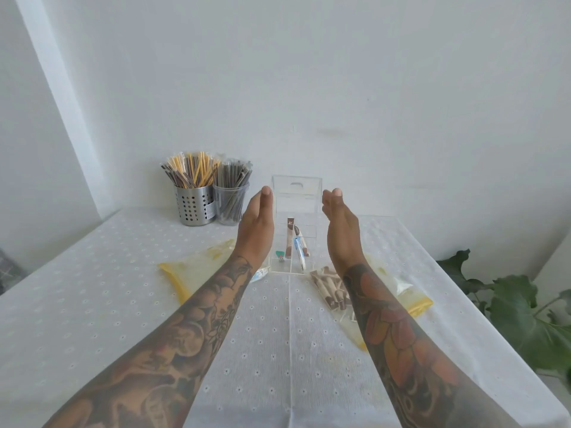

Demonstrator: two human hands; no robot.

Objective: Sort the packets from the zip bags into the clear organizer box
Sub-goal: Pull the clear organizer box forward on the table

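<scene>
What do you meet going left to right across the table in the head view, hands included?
Steel holder → clear cup of sticks → left hand → clear organizer box → right hand → zip bag of brown packets → plant.

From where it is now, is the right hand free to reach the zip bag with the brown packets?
Probably yes. The right hand is open and holds nothing, raised beside the clear organizer box. The zip bag lies on the table under that forearm, with nothing on top of it.

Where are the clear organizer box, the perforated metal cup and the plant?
clear organizer box (297, 193): head view, upper back wall.
perforated metal cup (194, 205): head view, front side.
plant (522, 316): head view, large leaf.
</scene>
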